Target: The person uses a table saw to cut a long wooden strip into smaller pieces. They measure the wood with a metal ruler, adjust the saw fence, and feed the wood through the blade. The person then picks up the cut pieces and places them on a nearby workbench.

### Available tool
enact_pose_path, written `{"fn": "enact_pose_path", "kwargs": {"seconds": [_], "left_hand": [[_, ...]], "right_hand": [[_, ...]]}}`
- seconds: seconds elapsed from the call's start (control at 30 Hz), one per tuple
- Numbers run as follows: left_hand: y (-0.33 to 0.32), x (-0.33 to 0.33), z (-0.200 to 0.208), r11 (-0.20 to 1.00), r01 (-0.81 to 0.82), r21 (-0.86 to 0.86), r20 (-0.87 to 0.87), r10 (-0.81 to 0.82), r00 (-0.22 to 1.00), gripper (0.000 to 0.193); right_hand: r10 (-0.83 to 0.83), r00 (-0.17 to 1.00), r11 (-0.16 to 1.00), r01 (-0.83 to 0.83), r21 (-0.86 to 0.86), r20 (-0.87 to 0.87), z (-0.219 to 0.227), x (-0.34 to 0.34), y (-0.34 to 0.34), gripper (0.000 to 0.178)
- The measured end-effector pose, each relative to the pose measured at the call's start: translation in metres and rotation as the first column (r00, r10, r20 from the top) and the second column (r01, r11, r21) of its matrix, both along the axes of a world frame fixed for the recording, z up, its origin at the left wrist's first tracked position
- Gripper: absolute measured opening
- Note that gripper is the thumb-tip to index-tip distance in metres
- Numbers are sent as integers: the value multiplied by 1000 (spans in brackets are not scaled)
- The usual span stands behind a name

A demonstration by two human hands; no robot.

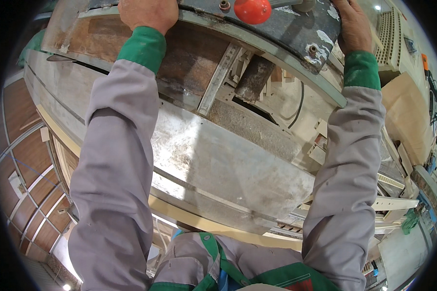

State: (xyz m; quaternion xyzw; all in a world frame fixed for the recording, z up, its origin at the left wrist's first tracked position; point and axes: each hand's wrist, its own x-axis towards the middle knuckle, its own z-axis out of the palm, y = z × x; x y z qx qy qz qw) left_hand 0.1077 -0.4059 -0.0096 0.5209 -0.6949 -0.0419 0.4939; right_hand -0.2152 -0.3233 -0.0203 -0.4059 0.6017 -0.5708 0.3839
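Observation:
Both my arms, in grey sleeves with green cuffs, stretch forward over a machine with a worn metal table (218, 160). My left hand (149, 13) is closed at the left end of a dark metal plate with chipped paint (296, 34); its fingers are hidden, so what it grips cannot be made out. At the plate's right end, my right hand (354, 29) wraps round the edge. Between my hands, a red ball knob (252, 10) sits on a metal lever above the plate. A curved grey rail (277, 56) runs along the plate's near side.
Below the rail, an opening shows a dark cylinder (255, 77), a black cable (300, 104) and wood scraps (318, 150). Brown panels in a metal frame (29, 184) stand at the left. Cardboard (408, 111) and stacked strips (391, 39) lie at the right.

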Motion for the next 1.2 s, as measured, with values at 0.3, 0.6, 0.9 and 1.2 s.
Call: {"fn": "enact_pose_path", "kwargs": {"seconds": [0.3,0.6,0.9,1.2], "left_hand": [[6,-4,3,997,-7,74,-41,10,999,40],[5,4,11,979,-107,174,223,67,973,42],[16,31,43,960,124,250,146,-164,976,48],[307,211,103,948,26,318,118,-66,991,55]], "right_hand": [[-33,985,998,24,-58,-169,12,12,6,45],[3,933,952,108,287,-361,-21,-41,96,53],[-94,912,960,189,205,-400,102,11,255,26],[114,844,994,-97,58,-524,120,130,371,9]]}}
